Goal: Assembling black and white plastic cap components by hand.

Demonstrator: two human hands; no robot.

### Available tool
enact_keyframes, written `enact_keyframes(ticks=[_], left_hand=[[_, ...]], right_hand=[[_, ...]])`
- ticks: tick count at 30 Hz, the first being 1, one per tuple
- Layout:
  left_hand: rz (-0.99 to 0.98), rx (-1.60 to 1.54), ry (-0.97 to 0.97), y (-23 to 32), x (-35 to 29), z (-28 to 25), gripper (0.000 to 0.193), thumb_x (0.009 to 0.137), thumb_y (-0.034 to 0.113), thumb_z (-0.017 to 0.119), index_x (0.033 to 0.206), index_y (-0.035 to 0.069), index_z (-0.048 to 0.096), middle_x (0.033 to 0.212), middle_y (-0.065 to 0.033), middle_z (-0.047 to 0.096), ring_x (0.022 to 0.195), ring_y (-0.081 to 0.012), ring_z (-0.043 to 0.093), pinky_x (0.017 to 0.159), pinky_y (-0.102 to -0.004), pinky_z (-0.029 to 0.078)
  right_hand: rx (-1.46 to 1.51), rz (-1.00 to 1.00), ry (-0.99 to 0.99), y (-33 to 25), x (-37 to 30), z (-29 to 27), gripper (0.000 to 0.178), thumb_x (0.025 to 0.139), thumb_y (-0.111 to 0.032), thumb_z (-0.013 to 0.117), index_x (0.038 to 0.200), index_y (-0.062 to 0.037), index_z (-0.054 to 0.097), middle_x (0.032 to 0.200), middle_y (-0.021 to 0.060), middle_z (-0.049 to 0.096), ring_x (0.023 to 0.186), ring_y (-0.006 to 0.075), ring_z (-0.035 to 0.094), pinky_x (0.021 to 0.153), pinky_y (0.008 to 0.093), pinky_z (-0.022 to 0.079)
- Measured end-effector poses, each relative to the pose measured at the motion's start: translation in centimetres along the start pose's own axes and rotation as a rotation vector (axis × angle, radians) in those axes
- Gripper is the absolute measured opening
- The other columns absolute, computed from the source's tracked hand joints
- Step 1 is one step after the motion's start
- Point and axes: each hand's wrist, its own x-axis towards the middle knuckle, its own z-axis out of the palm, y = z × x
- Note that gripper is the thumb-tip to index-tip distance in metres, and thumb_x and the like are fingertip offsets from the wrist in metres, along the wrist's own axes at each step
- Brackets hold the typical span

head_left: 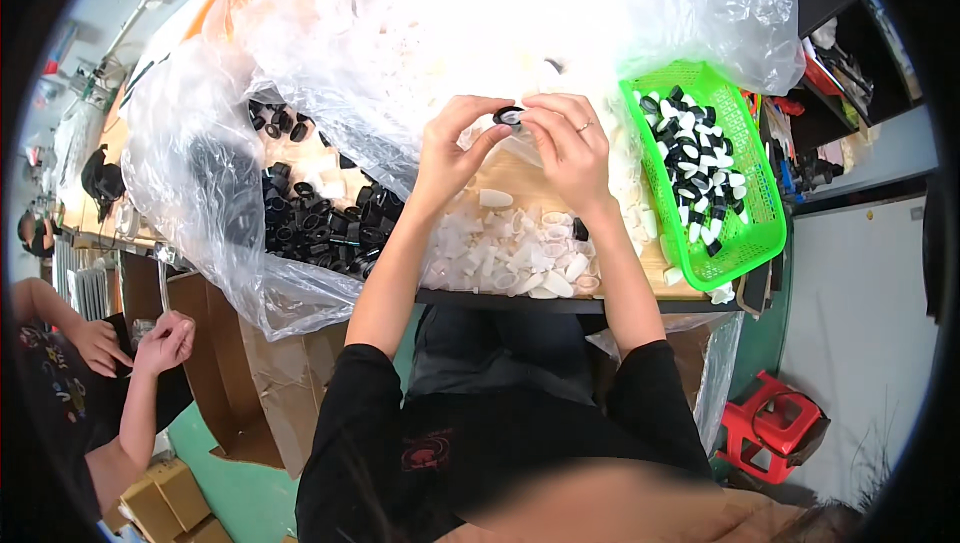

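Observation:
Above the table, in front of me, a small black oval ring-shaped part (508,117) with a pale middle is held between my two hands. My left hand (455,148) pinches its left side between thumb and fingers. The fingers of my right hand (573,148), with a ring on one finger, close on its right side. White and clear small plastic pieces (510,253) lie piled on the table below my hands. To the left, many black ring-shaped parts (325,228) lie on clear plastic sheeting. At the right, a green basket (755,158) holds joined black-and-white pieces (697,158).
Crumpled clear plastic bags (225,178) cover the far and left table. Cardboard boxes (290,383) stand under the near edge. At the lower left sits another person, whose hand (165,343) shows. A red stool (770,428) stands on the floor at the right.

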Motion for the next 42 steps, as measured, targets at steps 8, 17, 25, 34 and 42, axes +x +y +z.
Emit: enact_keyframes(ticks=[8,17,25,34,42], left_hand=[[0.072,0.064,0.034,0.2,0.2,0.0,0.029,0.077,-0.001,0.073,0.106,0.002,0.069,0.098,-0.0100,0.068,0.093,-0.0232,0.063,0.082,-0.0321,0.049],[0.136,0.190,0.088,0.0,0.3,0.0,0.031,0.077,-0.003,0.073,0.107,0.004,0.069,0.094,-0.0075,0.067,0.081,-0.0190,0.060,0.072,-0.0295,0.049],[-0.319,-0.304,0.270,-2.2,0.2,-0.8,0.025,0.090,-0.001,0.062,0.115,-0.002,0.062,0.090,-0.0063,0.067,0.075,-0.0108,0.064,0.070,-0.0231,0.052],[-0.368,-0.511,0.209,-1.8,0.4,-1.2,0.027,0.091,-0.003,0.059,0.118,-0.005,0.058,0.103,-0.0123,0.065,0.087,-0.0194,0.070,0.077,-0.0277,0.057],[-0.404,-0.506,0.210,-1.4,0.6,-1.2,0.026,0.093,0.000,0.057,0.118,-0.005,0.059,0.105,-0.0135,0.067,0.093,-0.0199,0.069,0.085,-0.0292,0.055]], right_hand=[[-0.088,-0.119,-0.062,0.0,0.2,0.1,0.025,0.070,0.009,0.065,0.092,-0.0038,0.067,0.105,0.0067,0.064,0.093,0.0273,0.062,0.075,0.0355,0.053],[0.140,0.144,-0.108,-0.5,0.2,0.4,0.015,0.082,0.004,0.063,0.095,-0.0015,0.067,0.106,0.0092,0.063,0.093,0.0232,0.061,0.073,0.0334,0.052],[0.335,0.483,-0.583,0.1,-0.2,-0.6,0.012,0.086,-0.001,0.059,0.096,-0.0047,0.065,0.085,0.0085,0.064,0.078,0.0210,0.062,0.067,0.0334,0.050],[0.100,0.306,-0.799,0.1,-3.1,2.8,0.010,0.084,-0.003,0.058,0.094,-0.0036,0.062,0.088,0.0138,0.063,0.084,0.0316,0.062,0.075,0.0396,0.050],[-0.165,0.051,-0.362,1.7,-3.9,9.0,0.021,0.074,-0.001,0.060,0.094,-0.0055,0.064,0.099,0.0092,0.064,0.096,0.0279,0.058,0.081,0.0379,0.050]])
